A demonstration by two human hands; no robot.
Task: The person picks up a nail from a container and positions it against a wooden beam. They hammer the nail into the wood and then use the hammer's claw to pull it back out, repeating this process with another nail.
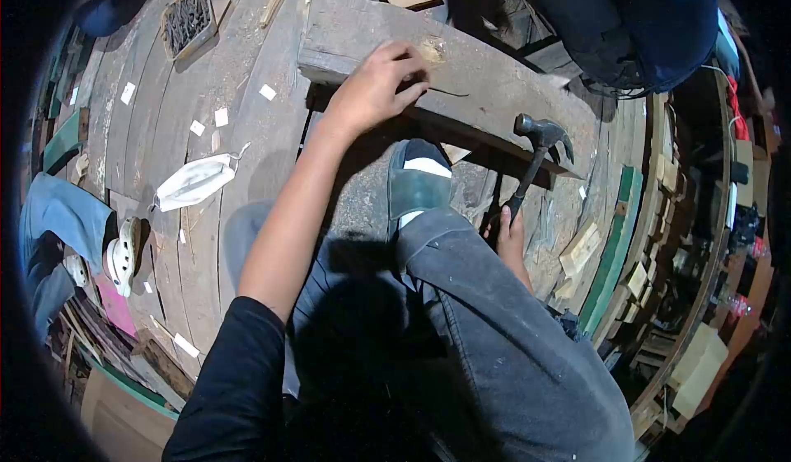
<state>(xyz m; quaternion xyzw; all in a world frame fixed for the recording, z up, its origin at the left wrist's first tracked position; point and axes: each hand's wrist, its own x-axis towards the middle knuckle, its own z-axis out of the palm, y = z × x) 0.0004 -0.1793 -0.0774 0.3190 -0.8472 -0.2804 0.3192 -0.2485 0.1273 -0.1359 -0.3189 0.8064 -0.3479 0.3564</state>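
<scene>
My left hand [381, 87] is over the near edge of a low wooden bench [511, 103], fingers curled and thumb drawn in toward them. A thin dark nail [449, 93] reaches out to the right from its fingertips. Lower right, beside my knee, my right hand [512, 243] is wrapped round the dark handle of a claw hammer [540, 136]. The hammer's head points up and overlaps the bench's front edge in this view. Between the two hands, my foot in a green sandal [422, 183] rests in front of the bench.
A box of nails [189, 21] sits on the plank floor at upper left. A white face mask [196, 182] and paper scraps lie on the planks. Another person [651, 25] is close at upper right, beyond the bench. Wood offcuts [581, 249] and a green beam [611, 252] lie right.
</scene>
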